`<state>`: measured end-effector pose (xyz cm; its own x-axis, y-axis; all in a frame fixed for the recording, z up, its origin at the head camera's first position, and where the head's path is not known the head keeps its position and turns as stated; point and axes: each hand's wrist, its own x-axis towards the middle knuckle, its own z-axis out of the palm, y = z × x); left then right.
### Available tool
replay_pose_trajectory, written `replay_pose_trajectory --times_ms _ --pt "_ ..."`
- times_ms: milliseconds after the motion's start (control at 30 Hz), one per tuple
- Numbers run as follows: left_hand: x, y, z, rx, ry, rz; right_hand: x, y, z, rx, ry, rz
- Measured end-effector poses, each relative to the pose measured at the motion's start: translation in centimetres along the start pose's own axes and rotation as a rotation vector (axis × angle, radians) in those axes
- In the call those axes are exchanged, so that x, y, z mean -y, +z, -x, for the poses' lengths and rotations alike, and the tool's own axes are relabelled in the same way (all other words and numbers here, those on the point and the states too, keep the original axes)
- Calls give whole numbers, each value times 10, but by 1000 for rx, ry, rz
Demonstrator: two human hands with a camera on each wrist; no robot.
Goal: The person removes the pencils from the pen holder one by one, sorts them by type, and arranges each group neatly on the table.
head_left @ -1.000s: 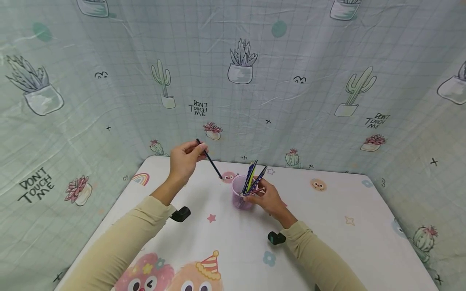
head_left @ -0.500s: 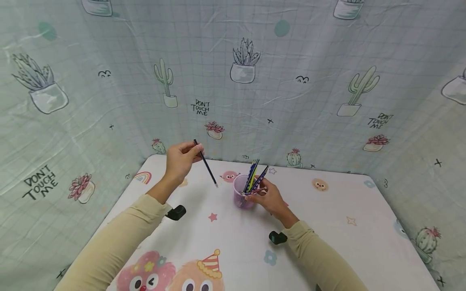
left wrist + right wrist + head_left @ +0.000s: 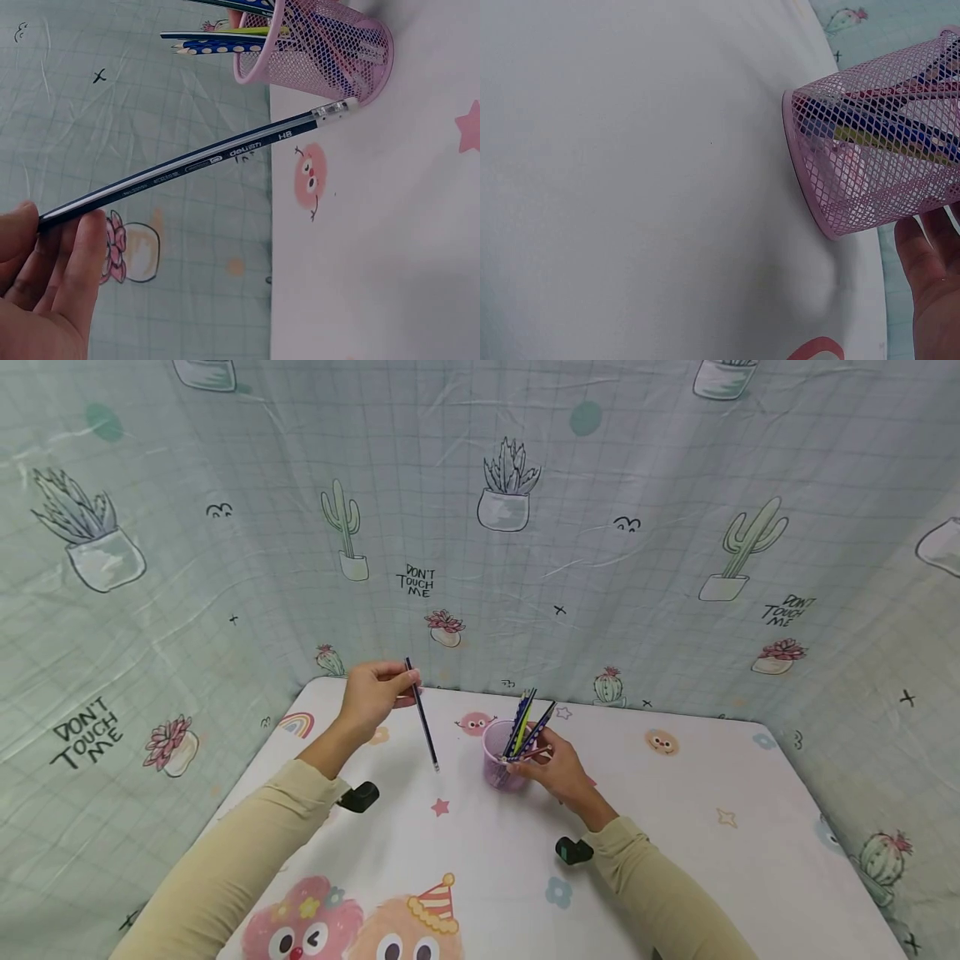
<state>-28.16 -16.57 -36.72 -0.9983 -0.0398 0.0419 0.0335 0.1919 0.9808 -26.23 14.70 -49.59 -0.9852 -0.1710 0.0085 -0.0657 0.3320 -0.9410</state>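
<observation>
My left hand [image 3: 375, 693] pinches a dark striped pencil [image 3: 423, 727] near its top end, holding it in the air left of the cup. Its white eraser end [image 3: 341, 109] points down, and "HB" shows on the barrel in the left wrist view. A pink mesh pencil cup [image 3: 504, 772] stands upright on the table. My right hand [image 3: 558, 768] grips it near the rim from the right, thumb at the front and fingers partly hidden behind. Inside lean several pencils [image 3: 519, 727], among them dark-blue dotted ones, a yellow-green one and a reddish one.
The white table [image 3: 660, 860] carries printed cartoon figures, stars and flowers. A grey-green curtain [image 3: 420, 485] with cactus prints rises behind it and along both sides. Black wrist camera mounts [image 3: 360, 797] stick out below both cuffs.
The pencil in my left hand has swung more upright, its eraser end moving left and down, away from the cup. The right hand and the cup have stayed in place.
</observation>
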Motion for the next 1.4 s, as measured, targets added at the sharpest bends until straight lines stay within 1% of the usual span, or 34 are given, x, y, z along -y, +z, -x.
replay_pose_trajectory --times_ms 133,233,433,600,733,933,1067,1200,1400 --pt "3 -2 -2 33 -42 -12 -1 0 0 -3 -4 -3" --pt "7 -5 -3 67 -62 -19 -1 0 0 -3 -13 -2" --pt "14 -7 -6 128 -94 -12 -3 0 -1 2 -25 -1" --pt "21 -8 -9 160 -144 10 -2 -1 -1 6 -16 -7" --pt "29 -9 -12 176 -187 27 -1 -1 0 4 -12 -9" --pt "40 -11 -16 209 -212 42 -3 -2 -1 8 -20 -14" --pt "47 -12 -17 228 -241 57 -3 -2 -1 9 -25 -11" --pt "54 -11 -19 239 -257 46 -3 -2 -2 10 -23 -6" --pt "63 -12 -21 239 -289 30 -3 -2 -2 15 -30 4"
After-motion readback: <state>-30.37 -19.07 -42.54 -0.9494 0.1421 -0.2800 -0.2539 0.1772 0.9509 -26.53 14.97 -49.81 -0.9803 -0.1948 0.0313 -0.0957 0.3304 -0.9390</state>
